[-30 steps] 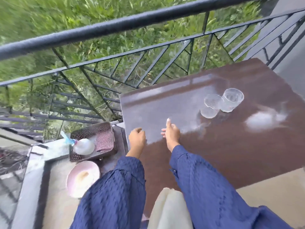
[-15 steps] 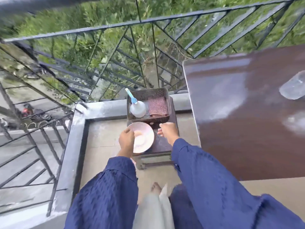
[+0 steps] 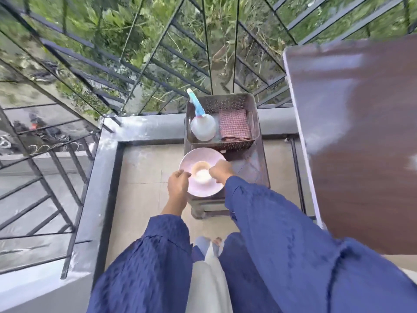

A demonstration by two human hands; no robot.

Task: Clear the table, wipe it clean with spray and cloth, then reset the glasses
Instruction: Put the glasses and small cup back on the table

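A pink plate [image 3: 198, 188] with a small white cup [image 3: 202, 173] on it sits on a low dark stool [image 3: 250, 170] left of the brown table [image 3: 361, 143]. My left hand [image 3: 178, 185] curls over the plate's left rim. My right hand [image 3: 220, 171] curls over its right rim, beside the cup. Behind the plate, a perforated basket [image 3: 225, 101] holds a white spray bottle [image 3: 203, 127] with a blue nozzle and a folded red checked cloth [image 3: 234, 125]. The glasses are out of view.
A black metal railing [image 3: 158, 64] runs just behind the basket, with greenery beyond. A grey ledge [image 3: 144, 127] borders the tiled balcony floor [image 3: 144, 168]. The table's edge stands close to the stool on the right.
My view swung left from the table down to the stool. Both hands left the table edge and came down onto the pink plate's rims.
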